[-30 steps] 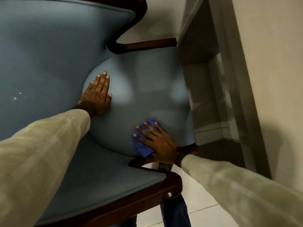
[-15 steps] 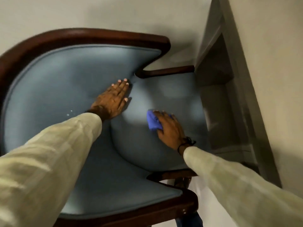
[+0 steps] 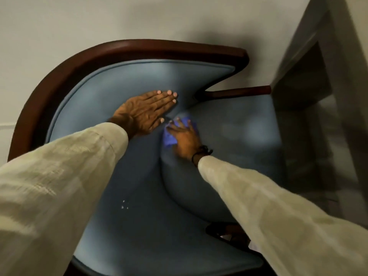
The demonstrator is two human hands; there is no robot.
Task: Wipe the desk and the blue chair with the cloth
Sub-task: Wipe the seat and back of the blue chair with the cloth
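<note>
The blue chair (image 3: 123,80) fills the view, upholstered in pale blue with a dark wooden frame. My left hand (image 3: 146,111) lies flat with fingers straight on the padded backrest. My right hand (image 3: 185,137) presses a purple-blue cloth (image 3: 169,138) against the cushion beside the crease where backrest and side meet. Most of the cloth is hidden under my palm. Small white specks (image 3: 124,205) sit on the blue fabric lower down. The desk is not in sight.
A plain pale wall (image 3: 99,22) stands behind the chair. A dark wooden armrest (image 3: 241,91) juts right toward a grey recessed frame (image 3: 310,92) along the right side. Another dark wooden arm (image 3: 225,232) shows under my right sleeve.
My right hand slid the cloth up and left across the cushion toward the backrest crease. My left hand shifted further up the backrest, and the view tilted up, showing more wall.
</note>
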